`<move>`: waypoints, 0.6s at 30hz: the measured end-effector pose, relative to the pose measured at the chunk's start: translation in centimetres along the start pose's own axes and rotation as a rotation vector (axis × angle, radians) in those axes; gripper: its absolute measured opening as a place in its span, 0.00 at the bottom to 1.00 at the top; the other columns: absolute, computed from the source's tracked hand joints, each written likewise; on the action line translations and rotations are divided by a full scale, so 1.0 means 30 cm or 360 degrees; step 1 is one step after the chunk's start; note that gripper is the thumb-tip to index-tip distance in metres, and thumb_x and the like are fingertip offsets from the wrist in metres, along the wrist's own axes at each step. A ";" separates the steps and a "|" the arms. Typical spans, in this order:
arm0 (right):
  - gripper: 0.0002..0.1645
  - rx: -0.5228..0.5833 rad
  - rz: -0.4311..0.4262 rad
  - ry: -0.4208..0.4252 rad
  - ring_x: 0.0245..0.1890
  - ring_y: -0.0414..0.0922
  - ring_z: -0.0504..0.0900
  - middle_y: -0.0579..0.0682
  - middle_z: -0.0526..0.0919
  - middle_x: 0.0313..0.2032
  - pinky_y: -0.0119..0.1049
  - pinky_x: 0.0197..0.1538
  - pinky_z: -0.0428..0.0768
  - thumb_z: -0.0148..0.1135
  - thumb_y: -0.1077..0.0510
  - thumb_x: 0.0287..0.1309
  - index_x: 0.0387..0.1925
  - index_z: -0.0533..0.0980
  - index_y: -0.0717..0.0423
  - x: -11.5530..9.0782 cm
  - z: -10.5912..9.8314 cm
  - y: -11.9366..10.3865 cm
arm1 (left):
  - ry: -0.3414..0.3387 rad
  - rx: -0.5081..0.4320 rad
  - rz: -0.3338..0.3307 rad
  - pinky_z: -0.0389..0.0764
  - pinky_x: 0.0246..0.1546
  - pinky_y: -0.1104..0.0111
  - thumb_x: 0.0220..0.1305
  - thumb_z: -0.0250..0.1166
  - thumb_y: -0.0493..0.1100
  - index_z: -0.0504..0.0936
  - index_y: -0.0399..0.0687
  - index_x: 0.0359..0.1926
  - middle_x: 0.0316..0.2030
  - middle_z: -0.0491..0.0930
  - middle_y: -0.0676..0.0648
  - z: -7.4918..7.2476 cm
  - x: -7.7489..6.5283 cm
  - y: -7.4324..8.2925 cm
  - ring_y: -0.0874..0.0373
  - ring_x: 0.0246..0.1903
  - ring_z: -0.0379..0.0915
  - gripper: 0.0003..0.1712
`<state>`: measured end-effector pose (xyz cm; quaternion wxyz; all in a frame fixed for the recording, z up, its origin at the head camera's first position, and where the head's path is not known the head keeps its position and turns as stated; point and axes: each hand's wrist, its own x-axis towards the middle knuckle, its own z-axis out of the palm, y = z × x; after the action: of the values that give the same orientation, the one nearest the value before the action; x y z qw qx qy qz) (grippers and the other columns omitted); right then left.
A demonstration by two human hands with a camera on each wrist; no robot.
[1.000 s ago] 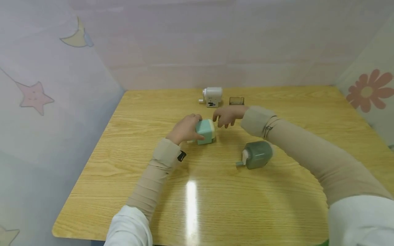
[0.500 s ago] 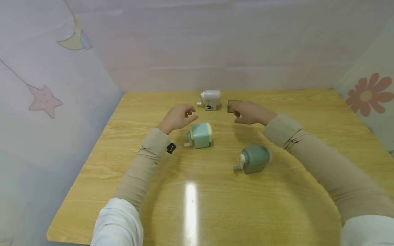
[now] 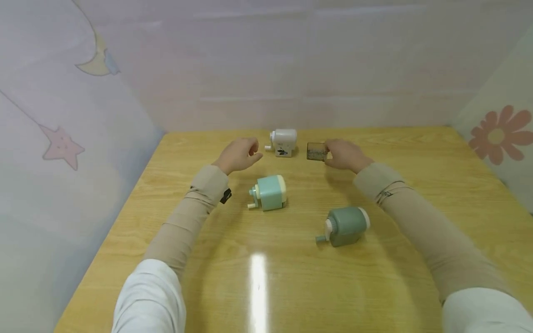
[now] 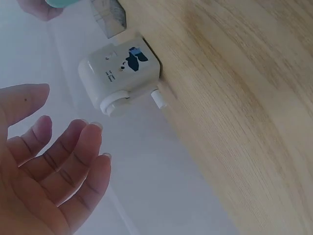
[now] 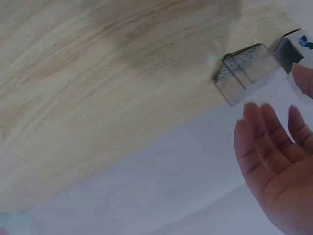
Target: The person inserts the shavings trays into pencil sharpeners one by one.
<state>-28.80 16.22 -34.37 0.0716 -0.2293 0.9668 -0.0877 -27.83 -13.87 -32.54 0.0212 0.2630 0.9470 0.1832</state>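
Just left of the white pencil sharpener [image 3: 285, 142] hovers my left hand [image 3: 238, 155], its fingers loosely bent around nothing. In the left wrist view, a gap separates that hand [image 4: 54, 171] from the white sharpener [image 4: 120, 73] with its dark printed picture. My right hand [image 3: 344, 154] is at the right side of a small see-through shavings drawer [image 3: 316, 151] with dark shavings inside. The right wrist view has the fingers of my right hand [image 5: 279, 166] spread loosely beside the drawer [image 5: 244, 73]. A mint pencil sharpener [image 3: 270, 192] stands on the table nearer to me.
A dark green pencil sharpener [image 3: 348, 225] with a crank sits at the right, nearer than the mint one. The wooden table [image 3: 200, 277] meets a pale wall hanging [image 3: 250, 92] at its far edge. A light reflection runs down the table's front.
My left hand has let go of the mint sharpener and moved up and left of it. My right hand has shifted right, from near the mint sharpener to the clear drawer.
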 end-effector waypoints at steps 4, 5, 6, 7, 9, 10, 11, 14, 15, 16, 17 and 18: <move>0.32 0.0021 0.0115 -0.0022 0.46 0.62 0.71 0.70 0.67 0.51 0.54 0.45 0.72 0.61 0.59 0.53 0.56 0.63 0.72 0.027 0.014 0.024 | -0.0038 0.0065 0.0002 0.69 0.30 0.65 0.64 0.56 0.45 0.71 0.42 0.33 0.29 0.72 0.46 0.012 0.012 -0.003 0.55 0.28 0.66 0.10; 0.35 0.0040 0.0135 -0.0033 0.49 0.63 0.69 0.71 0.65 0.53 0.55 0.47 0.71 0.61 0.59 0.52 0.58 0.61 0.72 0.032 0.018 0.030 | -0.0053 0.0080 0.0004 0.69 0.31 0.64 0.64 0.56 0.45 0.71 0.41 0.34 0.30 0.73 0.45 0.014 0.014 -0.001 0.54 0.28 0.67 0.10; 0.38 0.0054 0.0154 -0.0047 0.50 0.64 0.68 0.71 0.63 0.54 0.56 0.48 0.70 0.62 0.58 0.52 0.59 0.59 0.73 0.038 0.021 0.036 | -0.0069 0.0095 0.0006 0.70 0.32 0.63 0.64 0.56 0.46 0.72 0.41 0.35 0.31 0.74 0.45 0.016 0.018 0.000 0.53 0.29 0.68 0.11; 0.40 0.0064 0.0168 -0.0061 0.51 0.64 0.67 0.72 0.62 0.56 0.56 0.49 0.70 0.64 0.58 0.51 0.60 0.58 0.73 0.042 0.024 0.040 | -0.0082 0.0110 0.0009 0.71 0.34 0.63 0.64 0.56 0.46 0.72 0.41 0.37 0.32 0.74 0.44 0.018 0.022 0.002 0.53 0.31 0.69 0.11; 0.45 0.0075 0.0180 -0.0076 0.53 0.65 0.65 0.72 0.60 0.56 0.57 0.50 0.69 0.67 0.55 0.48 0.61 0.57 0.73 0.050 0.030 0.051 | -0.0102 0.0130 0.0012 0.72 0.37 0.62 0.64 0.56 0.46 0.73 0.40 0.40 0.35 0.75 0.43 0.020 0.034 0.006 0.52 0.34 0.70 0.13; 0.46 0.0085 0.0189 -0.0093 0.54 0.65 0.64 0.72 0.59 0.57 0.58 0.51 0.68 0.68 0.55 0.47 0.61 0.56 0.73 0.054 0.034 0.057 | -0.0113 0.0138 0.0010 0.72 0.38 0.61 0.64 0.56 0.46 0.73 0.39 0.43 0.38 0.76 0.42 0.021 0.042 0.008 0.52 0.37 0.71 0.14; 0.48 0.0100 0.0208 -0.0114 0.55 0.65 0.63 0.72 0.58 0.58 0.58 0.53 0.67 0.68 0.54 0.47 0.62 0.55 0.73 0.058 0.037 0.062 | -0.0123 0.0144 0.0010 0.72 0.40 0.61 0.64 0.56 0.46 0.73 0.39 0.46 0.40 0.76 0.42 0.022 0.049 0.009 0.51 0.39 0.71 0.15; 0.49 0.0136 0.0248 -0.0170 0.58 0.66 0.59 0.71 0.56 0.61 0.60 0.55 0.63 0.68 0.55 0.47 0.63 0.54 0.72 0.072 0.053 0.079 | -0.0140 0.0186 0.0006 0.72 0.46 0.60 0.63 0.57 0.45 0.70 0.40 0.55 0.50 0.73 0.41 0.028 0.072 0.010 0.50 0.48 0.70 0.22; 0.49 0.0158 0.0264 -0.0198 0.60 0.66 0.57 0.71 0.54 0.62 0.60 0.57 0.61 0.67 0.56 0.47 0.64 0.53 0.71 0.076 0.056 0.082 | -0.0149 0.0203 -0.0005 0.71 0.49 0.60 0.63 0.57 0.45 0.67 0.40 0.59 0.53 0.71 0.40 0.029 0.080 0.011 0.49 0.51 0.68 0.25; 0.48 0.0166 0.0263 -0.0209 0.60 0.66 0.56 0.71 0.54 0.62 0.60 0.57 0.60 0.67 0.57 0.47 0.64 0.53 0.71 0.076 0.058 0.081 | -0.0157 0.0217 -0.0017 0.71 0.50 0.59 0.63 0.58 0.46 0.64 0.42 0.62 0.56 0.68 0.40 0.030 0.087 0.012 0.48 0.53 0.66 0.28; 0.47 0.0169 0.0258 -0.0210 0.60 0.66 0.57 0.71 0.55 0.62 0.59 0.57 0.61 0.66 0.58 0.48 0.64 0.54 0.72 0.076 0.061 0.082 | -0.0162 0.0238 -0.0021 0.69 0.52 0.58 0.62 0.58 0.46 0.61 0.42 0.64 0.58 0.65 0.39 0.029 0.096 0.013 0.48 0.56 0.64 0.31; 0.45 0.0166 0.0247 -0.0207 0.59 0.66 0.58 0.71 0.56 0.61 0.59 0.56 0.62 0.65 0.59 0.48 0.63 0.54 0.72 0.075 0.062 0.082 | -0.0164 0.0259 -0.0023 0.68 0.54 0.58 0.62 0.58 0.46 0.58 0.43 0.66 0.60 0.63 0.39 0.028 0.106 0.014 0.47 0.57 0.62 0.34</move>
<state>-31.53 17.11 -36.91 0.1524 -0.1548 0.9691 -0.1169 -30.23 -11.65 -32.99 0.0498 0.2661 0.9583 0.0916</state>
